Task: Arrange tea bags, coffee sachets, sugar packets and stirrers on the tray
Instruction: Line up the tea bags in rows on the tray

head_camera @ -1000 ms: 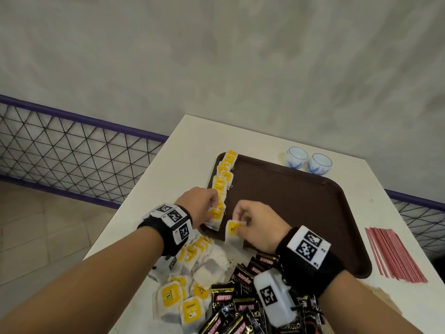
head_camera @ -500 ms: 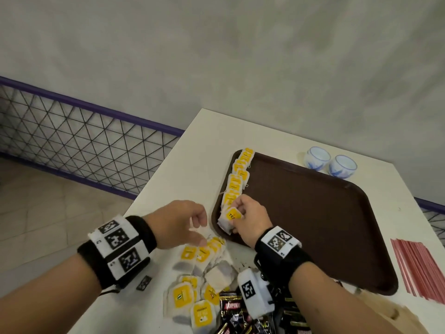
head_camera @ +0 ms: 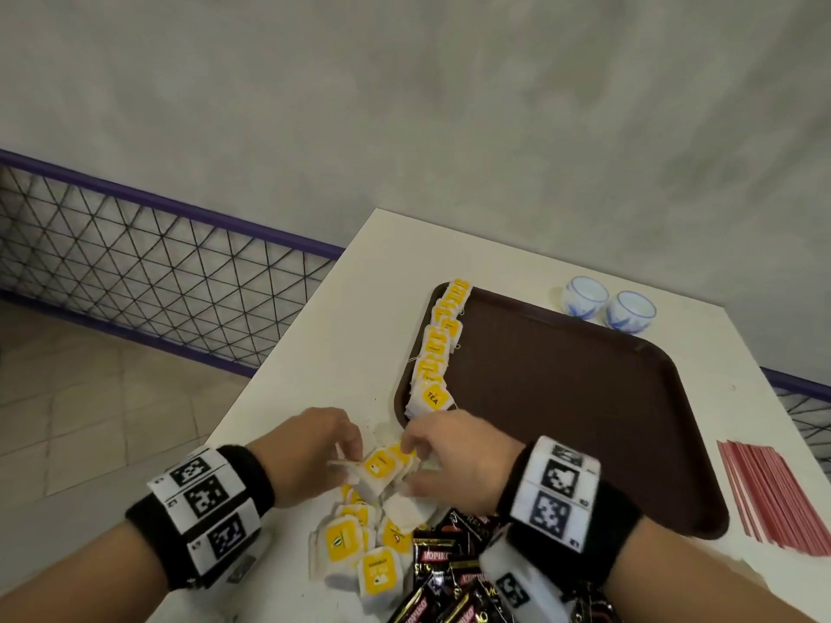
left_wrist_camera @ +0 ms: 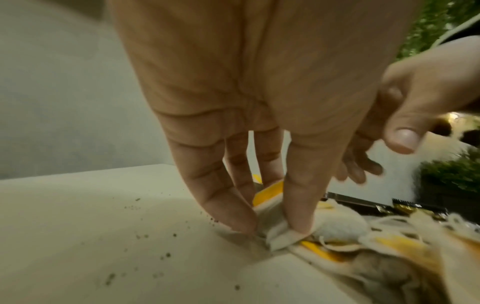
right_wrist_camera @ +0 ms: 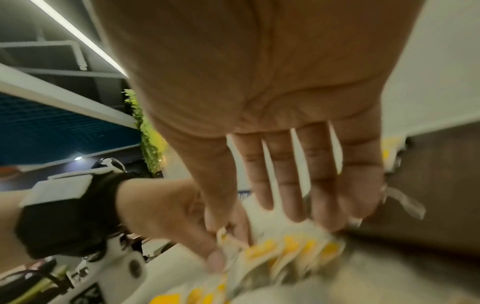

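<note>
Head view shows both hands down over a loose pile of tea bags point(head_camera: 359, 541) at the near-left part of the white table point(head_camera: 341, 335). The left hand point(head_camera: 310, 451) has its fingers reaching down, and in the left wrist view its fingertips point(left_wrist_camera: 298, 222) press and pinch the folded paper edge of one tea bag point(left_wrist_camera: 275, 232) against the tabletop, with dark specks scattered beside it. The right hand point(head_camera: 454, 456) sits just beside the left, fingers stretched down onto a fanned cluster of yellow-tagged bags point(right_wrist_camera: 298, 251); that view is blurred, so I cannot tell whether it actually grips any.

On the brown tray point(head_camera: 584, 420), a row of tea bags point(head_camera: 438, 348) lies overlapping along the left rim, the nearest showing a yellow "TEA" tag. Black Kopiko coffee sachets point(head_camera: 431, 577) are heaped by the right wrist. Red stirrers point(head_camera: 773, 492) lie together on the table right of the tray. Two small blue-and-white cups point(head_camera: 607, 305) stand beyond the tray's far edge.
</note>
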`<state>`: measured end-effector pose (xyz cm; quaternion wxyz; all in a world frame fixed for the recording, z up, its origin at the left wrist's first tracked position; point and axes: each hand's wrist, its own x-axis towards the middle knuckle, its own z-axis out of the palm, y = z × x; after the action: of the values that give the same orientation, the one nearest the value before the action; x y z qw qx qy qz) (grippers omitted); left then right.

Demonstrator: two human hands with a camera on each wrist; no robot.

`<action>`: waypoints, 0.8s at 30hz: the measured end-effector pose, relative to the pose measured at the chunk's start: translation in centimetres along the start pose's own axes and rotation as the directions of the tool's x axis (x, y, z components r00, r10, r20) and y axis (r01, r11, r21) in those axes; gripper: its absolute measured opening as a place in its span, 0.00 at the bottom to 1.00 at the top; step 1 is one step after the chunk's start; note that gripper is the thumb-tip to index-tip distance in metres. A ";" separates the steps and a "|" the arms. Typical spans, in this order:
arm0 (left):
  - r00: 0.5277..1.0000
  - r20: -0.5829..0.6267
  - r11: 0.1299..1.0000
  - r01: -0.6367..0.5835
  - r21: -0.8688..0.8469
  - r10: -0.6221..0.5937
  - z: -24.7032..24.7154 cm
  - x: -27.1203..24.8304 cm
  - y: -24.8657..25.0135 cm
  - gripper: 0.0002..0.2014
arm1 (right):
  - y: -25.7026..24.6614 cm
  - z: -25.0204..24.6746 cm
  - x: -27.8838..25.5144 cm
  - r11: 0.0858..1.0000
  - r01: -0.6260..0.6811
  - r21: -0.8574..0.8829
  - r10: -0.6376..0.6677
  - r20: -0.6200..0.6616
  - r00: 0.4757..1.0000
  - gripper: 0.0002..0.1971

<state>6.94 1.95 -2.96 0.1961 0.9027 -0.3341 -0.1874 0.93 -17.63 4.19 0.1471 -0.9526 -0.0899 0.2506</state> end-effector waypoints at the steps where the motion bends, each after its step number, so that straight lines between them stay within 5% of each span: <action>1: 1.000 -0.012 1.000 0.013 -0.018 -0.013 -0.1 -0.1 0.0 0.06 | -0.6 0.6 0.5 0.999 -0.033 -0.025 0.034 0.018 0.999 0.24; 7: 0.996 -0.035 0.982 0.076 -0.174 -0.083 -0.3 -0.9 -0.5 0.15 | -2.3 2.3 3.6 0.986 -0.139 -0.091 0.144 0.047 0.988 0.20; 12: 0.989 0.005 0.958 0.147 -0.248 -0.150 -1.2 -1.4 -1.1 0.14 | -2.1 2.5 3.6 0.997 -0.070 0.032 0.071 -0.033 0.997 0.12; 24: 0.997 0.006 0.823 0.067 -0.564 -0.077 -5.5 1.8 1.8 0.13 | 2.7 -0.5 2.3 0.905 0.140 0.400 -0.042 -0.245 0.969 0.10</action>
<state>9.83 0.73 2.23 0.4493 0.8182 -0.2277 -0.2771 3.39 -19.71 2.73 0.3670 -0.9169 -0.0615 0.1442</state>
